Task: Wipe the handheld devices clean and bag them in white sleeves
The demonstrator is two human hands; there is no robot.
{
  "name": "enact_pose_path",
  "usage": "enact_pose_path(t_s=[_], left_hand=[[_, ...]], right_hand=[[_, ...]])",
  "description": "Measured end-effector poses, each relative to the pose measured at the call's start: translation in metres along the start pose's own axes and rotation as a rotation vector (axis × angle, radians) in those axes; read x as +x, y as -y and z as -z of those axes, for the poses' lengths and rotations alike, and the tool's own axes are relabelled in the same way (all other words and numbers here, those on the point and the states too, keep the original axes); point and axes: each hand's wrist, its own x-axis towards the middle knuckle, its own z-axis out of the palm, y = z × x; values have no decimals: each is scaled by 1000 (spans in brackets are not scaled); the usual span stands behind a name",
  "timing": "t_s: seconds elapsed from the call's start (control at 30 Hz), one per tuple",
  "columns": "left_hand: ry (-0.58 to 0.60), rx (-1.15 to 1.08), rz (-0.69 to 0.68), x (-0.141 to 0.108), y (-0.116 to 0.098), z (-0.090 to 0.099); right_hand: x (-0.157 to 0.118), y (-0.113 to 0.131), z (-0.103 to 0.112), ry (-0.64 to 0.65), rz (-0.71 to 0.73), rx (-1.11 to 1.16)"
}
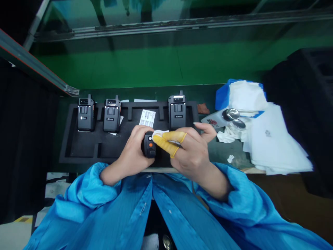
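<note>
My left hand (132, 151) is wrapped round a black handheld radio (150, 147), whose end with an orange button faces up. Yellow covers sit on two fingers of my right hand (188, 146), which pinches a small white cloth (158, 134) against the radio's edge. Beyond my hands lies a black foam tray (78, 158). It holds one "Riton" radio (86, 116) at the left end, another radio (111, 118) beside it and a third radio (178, 114) near the right end. A white label sheet (147, 118) rests in the tray between them.
Right of the tray are a blue box (222, 96) with white cloths (246, 95), a round metal-topped container (230, 114), crumpled tissue (225, 136) and a stack of white bags (275, 142). A brown scrap (203, 108) lies near the tray's corner. Dark objects stand at both sides.
</note>
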Motion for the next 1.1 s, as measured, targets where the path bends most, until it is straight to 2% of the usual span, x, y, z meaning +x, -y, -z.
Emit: enact_pose_path(t_s=[0.13,0.3,0.5,0.87,1.1], left_hand=[[6,12,9,-1,1,1],[-9,-10,-21,-2,2,-1],[-38,-29,-36,-4,2,-5],[-51,-30,14,-6,1,-2],[-42,-55,18,-7,1,-4]], right_hand=[[0,-3,-3,-67,-59,-43],[5,15,-8,-96,-41,31],[3,26,-9,-123,-94,-66],[-7,11,-12,-134,-160,-63],[4,20,-7,-72,-31,-31]])
